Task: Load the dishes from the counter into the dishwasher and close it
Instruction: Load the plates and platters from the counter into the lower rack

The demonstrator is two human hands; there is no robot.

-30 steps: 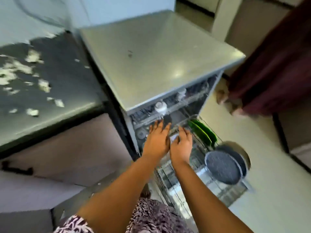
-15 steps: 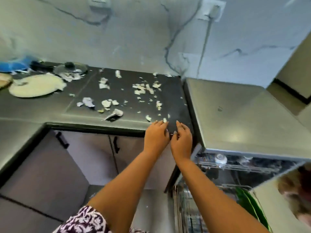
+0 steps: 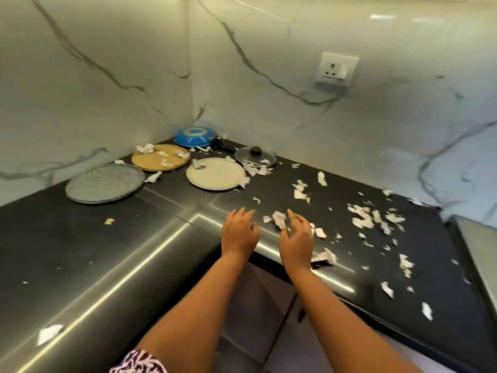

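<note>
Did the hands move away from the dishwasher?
Yes. Both the left hand and right hand left the dishwasher rack and now hover empty over the black counter.

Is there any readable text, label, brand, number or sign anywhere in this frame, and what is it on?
None can be read.
Wall socket: no legible marking.
Glass lid, blue pan, grey plate, yellow plate and cream plate: no print visible.
Paper scraps: too blurred to tell.
</note>
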